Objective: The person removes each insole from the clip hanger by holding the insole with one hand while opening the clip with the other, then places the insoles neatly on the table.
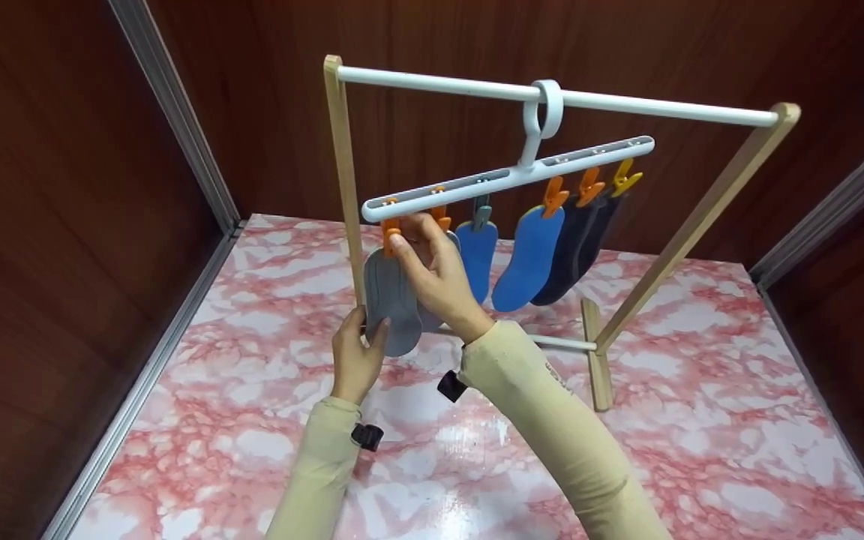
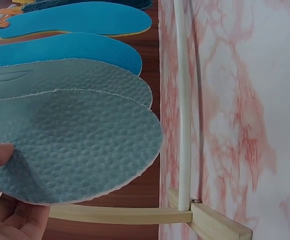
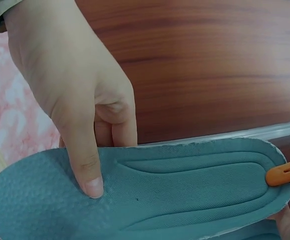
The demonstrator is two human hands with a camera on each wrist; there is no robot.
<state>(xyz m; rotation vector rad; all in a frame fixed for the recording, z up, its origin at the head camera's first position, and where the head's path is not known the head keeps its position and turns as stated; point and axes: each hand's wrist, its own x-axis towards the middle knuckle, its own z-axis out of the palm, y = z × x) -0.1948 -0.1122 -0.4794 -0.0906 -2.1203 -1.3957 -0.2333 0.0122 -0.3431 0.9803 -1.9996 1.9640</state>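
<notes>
A grey-green insole [image 1: 396, 304] hangs from an orange clothespin [image 1: 391, 238] at the near end of a white hanger [image 1: 439, 196]. My left hand [image 1: 357, 358] pinches its lower half, with the thumb on the dimpled face and the fingers behind, as the right wrist view shows. Up at the heel, my right hand [image 1: 443, 274] holds the orange clothespin, thumb against its side; its other fingers are partly hidden. In the right wrist view the clothespin's tip [image 3: 279, 175] bites the insole's heel. Close behind hangs a second grey-green insole [image 2: 120, 80], mostly covered in the head view.
Farther along the hanger hang two blue insoles [image 1: 528, 259] and dark insoles [image 1: 571, 251] from orange, grey and yellow clothespins. A white rod [image 1: 664, 105] on wooden posts [image 1: 728, 202] carries the hanger. The stand is on a pink marbled surface [image 1: 252, 450] before brown panels.
</notes>
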